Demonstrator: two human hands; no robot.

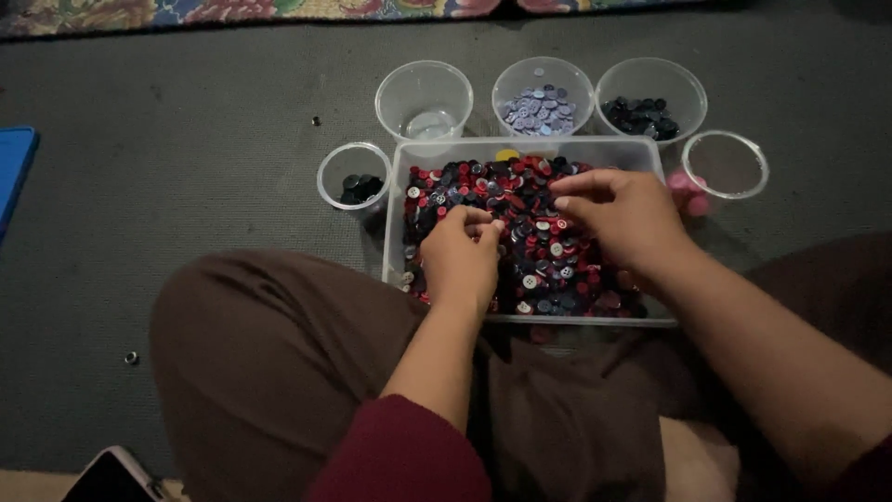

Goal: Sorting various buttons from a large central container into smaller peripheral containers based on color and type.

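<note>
Grey mat (186, 186), one button tray (395, 223), five cups (424, 93), two hands (460, 256)

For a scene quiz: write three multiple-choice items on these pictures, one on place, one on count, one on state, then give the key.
1. Where are both hands?
A. over the bin of buttons
B. in a cup
C. on the blue mat

2. How many clear cups stand around the bin?
A. three
B. five
C. seven

3. What is in the back left cup?
A. red buttons
B. pale blue buttons
C. no buttons to be seen

Key:
1 A: the left hand and right hand lie over the bin of buttons.
2 B: three behind, one at each side.
3 C: the back left cup looks bare, while the middle cup holds pale blue ones.
</note>
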